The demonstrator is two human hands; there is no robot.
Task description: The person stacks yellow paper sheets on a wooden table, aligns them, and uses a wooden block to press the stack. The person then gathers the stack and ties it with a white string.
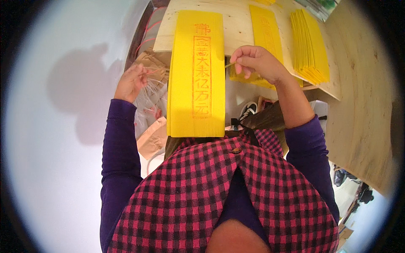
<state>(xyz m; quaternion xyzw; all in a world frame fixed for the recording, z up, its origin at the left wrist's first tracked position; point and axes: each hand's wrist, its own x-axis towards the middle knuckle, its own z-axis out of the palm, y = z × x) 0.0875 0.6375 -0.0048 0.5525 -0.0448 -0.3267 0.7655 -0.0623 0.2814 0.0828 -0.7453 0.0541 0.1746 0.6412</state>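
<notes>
A tall stack of yellow paper strips with red print lies lengthwise in front of me, its far end on the wooden table and its near end reaching past the edge toward my lap. Left of it, my left hand is closed in a pinch on thin, clear plastic strands. On the other side, my right hand pinches a thin strand close to the stack's right edge. Whether both hands hold one strand passing under the stack is hidden.
More yellow paper stacks lie on the right of the wooden table. Loose clear strands and brown paper are below on the left. A white wall rises at my left. A shoe shows beneath the table.
</notes>
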